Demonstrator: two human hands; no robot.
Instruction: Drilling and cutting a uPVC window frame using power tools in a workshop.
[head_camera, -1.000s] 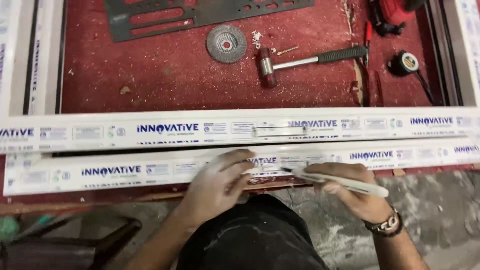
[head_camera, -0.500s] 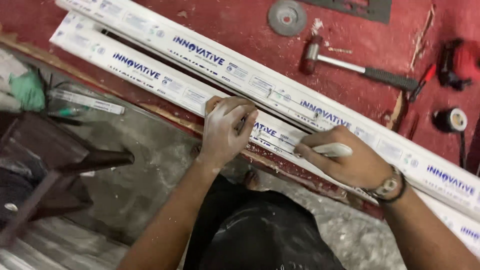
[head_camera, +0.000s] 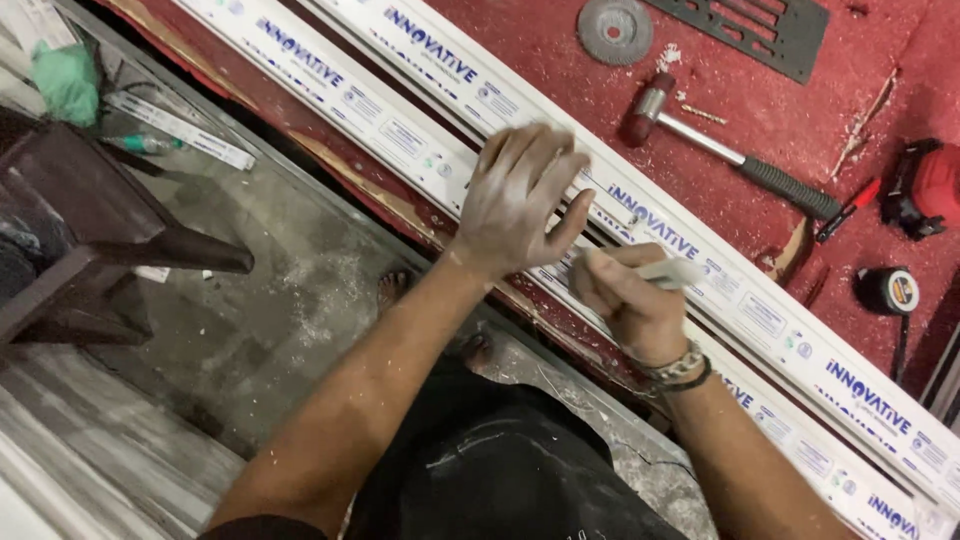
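Marker (head_camera: 668, 271) gripped in my right hand (head_camera: 625, 300), tip over the near white profile (head_camera: 400, 135) on the red surface (head_camera: 780, 120). Left hand (head_camera: 515, 195) open, fingers spread, empty above it. I'd press that palm down before marking.

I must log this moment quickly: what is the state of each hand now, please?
Left hand: open, fingers spread, holding nothing, over the white profile strips.
Right hand: closed on a white marker.
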